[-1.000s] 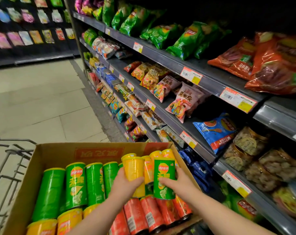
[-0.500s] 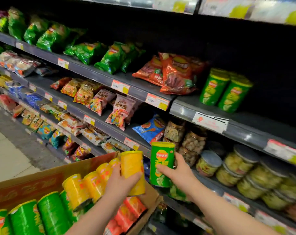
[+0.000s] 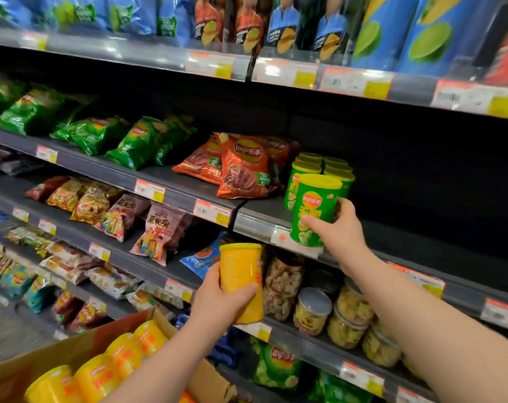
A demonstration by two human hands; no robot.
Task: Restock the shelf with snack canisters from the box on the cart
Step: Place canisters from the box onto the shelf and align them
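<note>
My right hand (image 3: 338,229) grips a green snack canister (image 3: 314,209) upright, just in front of the dark shelf's (image 3: 407,242) front edge. Behind it on that shelf stand several matching green canisters (image 3: 322,167). Lower and to the left, my left hand (image 3: 218,301) grips a yellow canister (image 3: 241,279), held upright in front of the lower shelves. The cardboard box (image 3: 72,353) sits at the bottom left with several yellow canisters (image 3: 113,362) lying in it.
Red chip bags (image 3: 241,170) lie just left of the green canisters, green bags (image 3: 136,144) farther left. Right of the canisters the shelf is dark and bare. Clear jars (image 3: 345,318) fill the shelf below. Tall blue tubes (image 3: 392,30) line the top shelf.
Both hands rose from the box toward the shelf. The green canister moved up and right to the shelf edge; the yellow one lifted clear of the box. My view swung up and right.
</note>
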